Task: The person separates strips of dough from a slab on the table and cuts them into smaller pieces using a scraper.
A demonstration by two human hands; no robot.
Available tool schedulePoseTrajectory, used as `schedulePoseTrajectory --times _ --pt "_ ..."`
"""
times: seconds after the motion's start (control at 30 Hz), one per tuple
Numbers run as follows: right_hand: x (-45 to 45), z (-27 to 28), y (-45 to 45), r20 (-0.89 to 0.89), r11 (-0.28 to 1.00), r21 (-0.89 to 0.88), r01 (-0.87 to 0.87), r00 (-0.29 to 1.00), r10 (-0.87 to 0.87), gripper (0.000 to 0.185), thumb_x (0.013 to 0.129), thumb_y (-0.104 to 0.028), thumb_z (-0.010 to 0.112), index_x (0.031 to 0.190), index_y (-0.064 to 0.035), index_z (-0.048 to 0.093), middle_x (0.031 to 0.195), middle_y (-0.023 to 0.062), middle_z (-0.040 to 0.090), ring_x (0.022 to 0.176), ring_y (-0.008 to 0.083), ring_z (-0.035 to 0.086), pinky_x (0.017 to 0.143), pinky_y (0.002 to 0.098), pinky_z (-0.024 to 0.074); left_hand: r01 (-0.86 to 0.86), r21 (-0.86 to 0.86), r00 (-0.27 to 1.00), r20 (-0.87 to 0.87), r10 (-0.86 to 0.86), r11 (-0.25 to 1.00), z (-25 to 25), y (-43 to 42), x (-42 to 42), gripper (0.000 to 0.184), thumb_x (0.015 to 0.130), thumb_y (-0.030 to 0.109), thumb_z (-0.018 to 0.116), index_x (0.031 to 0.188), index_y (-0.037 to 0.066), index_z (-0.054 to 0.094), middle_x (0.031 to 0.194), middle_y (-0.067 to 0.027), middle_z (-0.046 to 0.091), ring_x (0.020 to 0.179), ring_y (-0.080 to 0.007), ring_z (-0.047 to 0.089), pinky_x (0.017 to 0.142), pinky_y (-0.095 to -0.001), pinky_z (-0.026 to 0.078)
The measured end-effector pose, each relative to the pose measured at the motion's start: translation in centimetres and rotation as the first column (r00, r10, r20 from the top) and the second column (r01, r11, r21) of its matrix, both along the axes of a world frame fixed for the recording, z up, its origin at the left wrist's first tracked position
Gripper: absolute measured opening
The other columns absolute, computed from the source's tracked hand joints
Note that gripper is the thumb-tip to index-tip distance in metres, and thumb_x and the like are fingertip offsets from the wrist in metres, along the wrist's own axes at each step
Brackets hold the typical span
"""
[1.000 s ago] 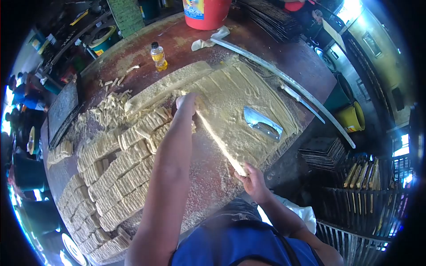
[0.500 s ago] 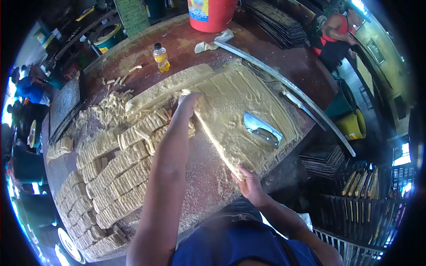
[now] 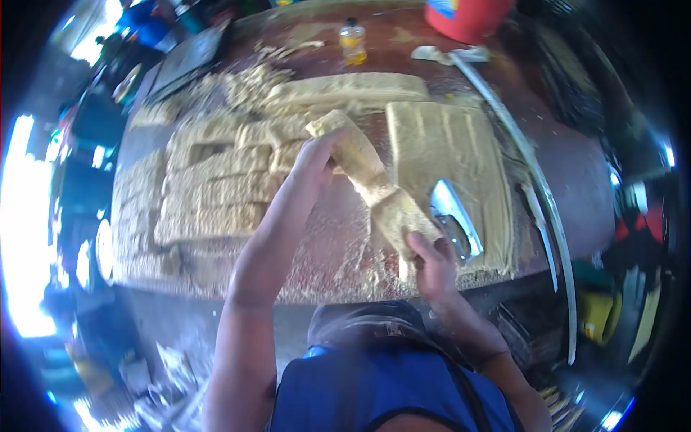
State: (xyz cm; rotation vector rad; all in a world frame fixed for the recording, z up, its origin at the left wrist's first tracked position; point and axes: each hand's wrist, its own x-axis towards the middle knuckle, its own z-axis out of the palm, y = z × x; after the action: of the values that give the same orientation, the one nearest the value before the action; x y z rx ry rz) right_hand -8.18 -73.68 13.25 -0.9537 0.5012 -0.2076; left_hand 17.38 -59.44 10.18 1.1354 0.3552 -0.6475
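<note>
A long, floury strip of dough (image 3: 396,212) is lifted off the table and sags, creased near its middle. My left hand (image 3: 327,147) is closed round its far end, and my right hand (image 3: 435,268) grips its near end with the thumb on top. To the right lies the flat dough slab (image 3: 453,144), scored with lengthwise lines. On the slab rests a cleaver (image 3: 457,222) with a shiny blade and dark handle, just beyond my right hand.
Rows of cut dough pieces (image 3: 216,191) cover the table's left side. A thick dough roll (image 3: 353,88) lies behind them, near a bottle (image 3: 353,43) and a red bucket (image 3: 468,18). A long metal bar (image 3: 515,137) and a knife (image 3: 540,234) lie at right.
The dough strip has come away from the slab's left edge, raised in both hands and moved leftward. My view has turned left. The cleaver still lies on the slab.
</note>
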Motion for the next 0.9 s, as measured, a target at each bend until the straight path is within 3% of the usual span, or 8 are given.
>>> schedulePoseTrajectory --times 0.4,0.53,0.57,0.63,0.67,0.73,0.8,0.9 --pt "1.5 -5.8 4.0 -0.133 0.781 0.425 -0.458 0.822 0.554 0.043 0.091 -0.014 0.071 0.128 0.0039 0.057 0.118 0.0121 0.067 0.106 0.0201 0.066 0.093 0.0341 0.056 -0.685 0.111 0.723 0.228 0.652 0.72 -1.6 25.5 -18.0 0.051 0.091 0.015 0.073 0.133 -0.001 0.05 0.119 -0.0125 0.062 0.108 -0.0249 0.064 0.091 -0.0376 0.054" --pt "1.0 -9.3 4.2 -0.269 0.786 0.328 -0.524 0.746 0.61 0.053 0.089 -0.019 0.076 0.132 0.0034 0.054 0.117 0.0112 0.068 0.103 0.0205 0.067 0.088 0.0312 0.0561 -0.676 0.229 0.737 0.241 0.632 0.701 -7.0 30.9 -19.8 0.055 0.09 0.018 0.075 0.134 -0.003 0.049 0.123 -0.0148 0.061 0.116 -0.0278 0.06 0.1 -0.041 0.049" --pt "1.0 -9.1 3.7 -0.406 0.756 0.037 -0.653 0.682 0.609 0.056 0.088 -0.022 0.077 0.133 0.0026 0.053 0.116 0.0131 0.068 0.104 0.0224 0.067 0.089 0.034 0.0562 -0.73 0.529 0.671 0.436 0.6 0.432 -8.6 31.8 -20.1 0.058 0.09 0.019 0.075 0.135 -0.004 0.048 0.127 -0.0164 0.06 0.121 -0.0293 0.057 0.105 -0.0427 0.046" --pt "0.4 -9.1 3.0 -0.553 0.648 -0.244 -0.721 0.653 0.518 0.059 0.087 -0.024 0.078 0.134 0.0018 0.052 0.115 0.0149 0.068 0.104 0.0242 0.067 0.09 0.0367 0.0562 -0.702 0.707 0.688 0.704 0.177 -0.086 -8.5 32.2 -20.0 0.07 0.087 0.021 0.077 0.143 -0.004 0.043 0.142 -0.0213 0.053 0.137 -0.0344 0.045 0.118 -0.0452 0.033" --pt "0.0 -9.3 2.7 -0.546 0.501 -0.498 -0.708 0.704 0.453 0.067 0.084 -0.025 0.08 0.137 0.0005 0.049 0.119 0.0165 0.066 0.109 0.0281 0.066 0.094 0.0378 0.0541 -0.703 0.71 0.695 0.699 0.166 -0.047 -8.2 32.7 -19.5 0.07 0.087 0.021 0.077 0.143 -0.004 0.043 0.142 -0.0213 0.053 0.137 -0.0344 0.045 0.118 -0.0452 0.033" --pt "-0.5 -8.0 3.4 -0.536 0.293 -0.711 -0.639 0.762 0.364 0.075 0.08 -0.026 0.083 0.141 -0.0007 0.046 0.123 0.0181 0.064 0.113 0.032 0.064 0.099 0.0389 0.0519 -0.518 0.804 0.626 0.589 -0.511 0.292 -6.7 32.8 -18.6 0.079 0.083 0.022 0.081 0.148 0.002 0.041 0.149 -0.0192 0.047 0.141 -0.0357 0.04 0.12 -0.0457 0.031" --pt "-0.6 -5.6 5.3 -0.467 -0.051 -0.871 -0.489 0.792 0.393 0.081 0.077 -0.021 0.085 0.144 -0.0057 0.043 0.139 0.0205 0.053 0.13 0.0367 0.051 0.11 0.0422 0.0437 -0.008 0.847 0.642 0.412 -0.647 0.531 -5.1 29.0 -16.8 0.087 0.073 0.033 0.088 0.145 0.007 0.047 0.147 -0.0166 0.05 0.139 -0.0358 0.043 0.117 -0.0465 0.034" --pt "0.4 -5.8 8.0 -0.579 -0.184 -0.812 -0.555 0.72 0.382 0.085 0.069 -0.007 0.083 0.144 -0.0072 0.043 0.145 0.0182 0.045 0.137 0.0379 0.042 0.114 0.0433 0.04 0.018 0.952 0.226 0.294 -0.929 0.306 -3.8 23.7 -16.1 0.088 0.072 0.037 0.088 0.143 0.005 0.047 0.143 -0.0167 0.052 0.135 -0.0345 0.048 0.112 -0.047 0.039"
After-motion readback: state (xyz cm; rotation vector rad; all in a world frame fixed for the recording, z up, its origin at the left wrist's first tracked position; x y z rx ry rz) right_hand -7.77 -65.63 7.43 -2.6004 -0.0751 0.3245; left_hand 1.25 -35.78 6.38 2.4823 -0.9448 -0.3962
